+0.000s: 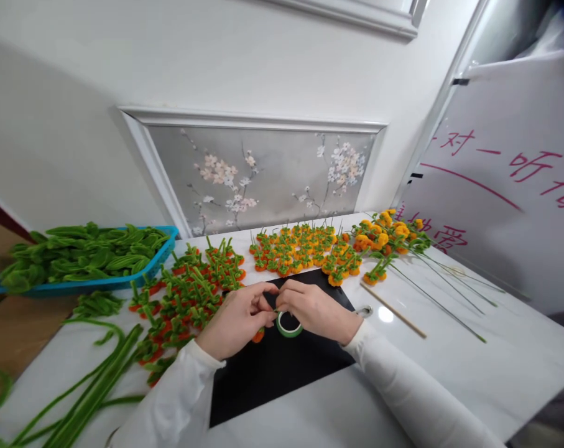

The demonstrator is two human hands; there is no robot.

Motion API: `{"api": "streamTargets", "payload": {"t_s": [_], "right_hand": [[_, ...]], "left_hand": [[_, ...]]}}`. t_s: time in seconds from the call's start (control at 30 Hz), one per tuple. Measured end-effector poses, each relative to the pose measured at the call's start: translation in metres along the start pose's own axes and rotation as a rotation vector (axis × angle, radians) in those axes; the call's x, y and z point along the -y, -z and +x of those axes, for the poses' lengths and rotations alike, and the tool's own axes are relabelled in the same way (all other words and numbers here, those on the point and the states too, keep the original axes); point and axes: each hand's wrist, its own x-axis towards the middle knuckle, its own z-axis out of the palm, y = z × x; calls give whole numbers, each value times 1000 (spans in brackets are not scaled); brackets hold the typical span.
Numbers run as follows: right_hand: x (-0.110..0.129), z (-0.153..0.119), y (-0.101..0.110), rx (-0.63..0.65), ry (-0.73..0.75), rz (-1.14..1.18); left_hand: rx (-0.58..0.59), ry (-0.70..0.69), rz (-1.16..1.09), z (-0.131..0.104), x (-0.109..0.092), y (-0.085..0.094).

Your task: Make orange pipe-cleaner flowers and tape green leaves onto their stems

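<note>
My left hand (pixel 239 318) is closed in a pinch above the black mat. A small orange pipe-cleaner flower (pixel 258 336) shows just under its fingers, the rest of it hidden by the hand. Close beside it, my right hand (pixel 315 309) is also pinched, its fingertips almost meeting those of the left. Between the two hands is a roll of green floral tape (pixel 288 333), its upper edge at my right fingertips. What passes between the fingertips is too small to make out clearly.
Left lie orange flowers with green stems (pixel 183 298), green pipe cleaners (pixel 90 386) and a blue tray (pixel 160 255) of green leaves. Behind the black mat (pixel 272 379) stand yellow-orange flowers (pixel 305 246). Right are finished long-stemmed flowers (pixel 388 233), a wooden stick (pixel 393 309) and a whiteboard (pixel 505 137).
</note>
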Motion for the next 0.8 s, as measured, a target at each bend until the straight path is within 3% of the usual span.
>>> {"api": "streamTargets", "payload": {"t_s": [0.43, 0.6, 0.67, 0.8], "right_hand": [[-2, 3, 3, -25, -65, 242], [-1, 6, 4, -41, -87, 296], [0, 6, 3, -42, -95, 300], [0, 6, 3, -26, -98, 325]], "left_hand": [[227, 187, -262, 3, -2, 11], [289, 207, -262, 4, -2, 15], [259, 187, -224, 5, -2, 14], [86, 124, -161, 8, -3, 7]]}}
